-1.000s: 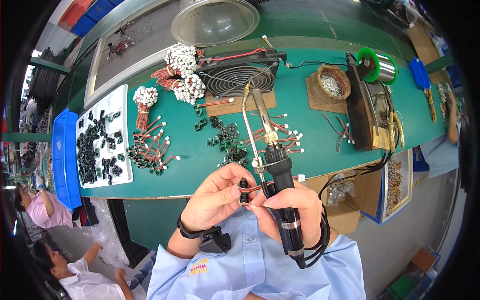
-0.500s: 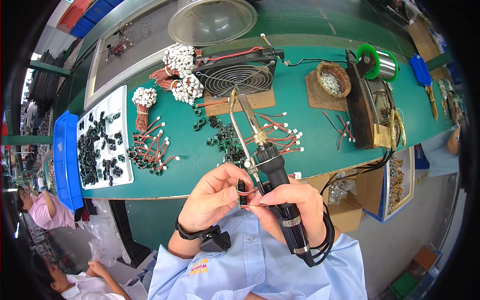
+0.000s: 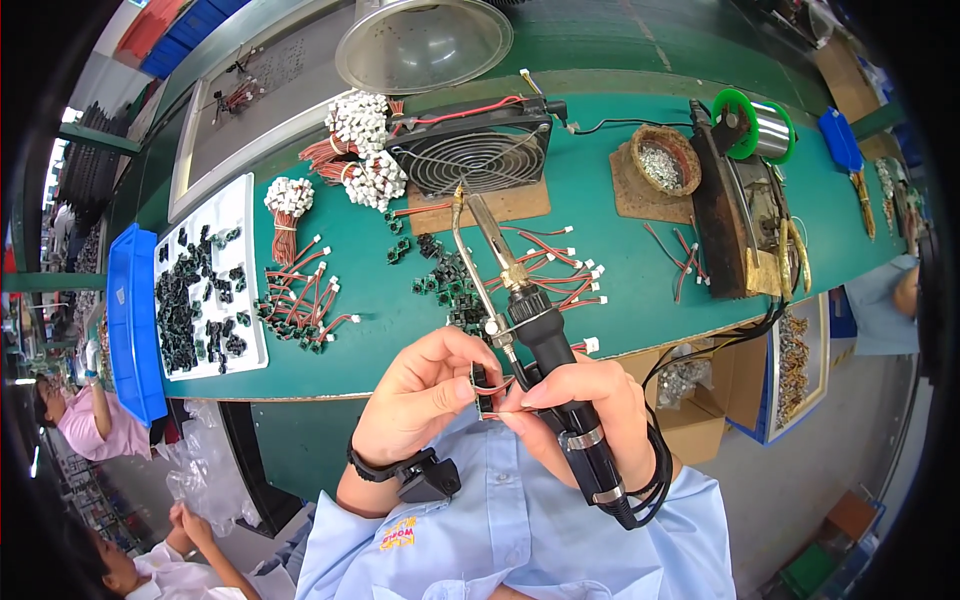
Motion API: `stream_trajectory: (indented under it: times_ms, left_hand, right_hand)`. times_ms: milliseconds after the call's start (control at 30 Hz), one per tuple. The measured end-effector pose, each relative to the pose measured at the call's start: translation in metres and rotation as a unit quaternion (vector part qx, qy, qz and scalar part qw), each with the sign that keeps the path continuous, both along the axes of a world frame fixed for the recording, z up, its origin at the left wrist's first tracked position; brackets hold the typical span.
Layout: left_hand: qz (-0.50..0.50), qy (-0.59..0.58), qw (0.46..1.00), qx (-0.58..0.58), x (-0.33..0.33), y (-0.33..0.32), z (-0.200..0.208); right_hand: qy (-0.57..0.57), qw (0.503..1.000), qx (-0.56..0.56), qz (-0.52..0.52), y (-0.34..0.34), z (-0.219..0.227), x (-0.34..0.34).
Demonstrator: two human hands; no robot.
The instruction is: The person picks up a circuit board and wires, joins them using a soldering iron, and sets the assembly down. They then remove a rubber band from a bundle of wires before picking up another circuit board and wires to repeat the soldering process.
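A tray (image 3: 256,343) holds dark parts (image 3: 180,325), a bowl (image 3: 684,158) silvery bits (image 3: 657,168) (left hand (image 3: 408,405) pinches black piece (image 3: 479,381), right hand (image 3: 612,408) grips soldering iron (image 3: 541,328)).

above the fan (image 3: 470,160), a metal dome (image 3: 425,45) is cut off by the top edge; below the fan, the left hand (image 3: 418,398) partly hides a small black piece (image 3: 486,404) and a soldering iron (image 3: 545,335) covers part of the right hand (image 3: 618,405).

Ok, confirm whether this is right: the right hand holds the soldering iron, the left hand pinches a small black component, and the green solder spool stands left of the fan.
Not quite: the green solder spool stands right of the fan, as the head view shows. The right hand holds the soldering iron, and the left hand pinches a small black component.
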State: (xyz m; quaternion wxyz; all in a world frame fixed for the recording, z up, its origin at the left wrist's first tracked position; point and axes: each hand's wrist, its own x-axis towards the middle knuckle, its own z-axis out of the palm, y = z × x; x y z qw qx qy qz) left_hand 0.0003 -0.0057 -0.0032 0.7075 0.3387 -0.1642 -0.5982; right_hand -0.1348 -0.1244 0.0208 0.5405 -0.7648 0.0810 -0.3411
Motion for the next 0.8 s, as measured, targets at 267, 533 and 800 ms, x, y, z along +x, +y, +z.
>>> stream_trajectory:
  times_ms: [267, 533, 800]
  left_hand:
    - [-0.014, 0.003, 1.0, -0.011, 0.0013, 0.0005, -0.0034]
    - [-0.025, 0.013, 0.999, -0.036, -0.0004, -0.002, -0.0068]
    - [-0.015, 0.017, 0.999, -0.029, -0.0025, -0.0024, -0.0072]
  right_hand:
    - [0.002, 1.0, 0.004, -0.003, 0.0003, 0.0008, -0.0002]
    - [-0.007, 1.0, 0.021, -0.007, 0.0017, -0.0005, -0.0001]
    - [-0.007, 1.0, 0.008, -0.006, -0.0004, 0.0028, 0.0002]
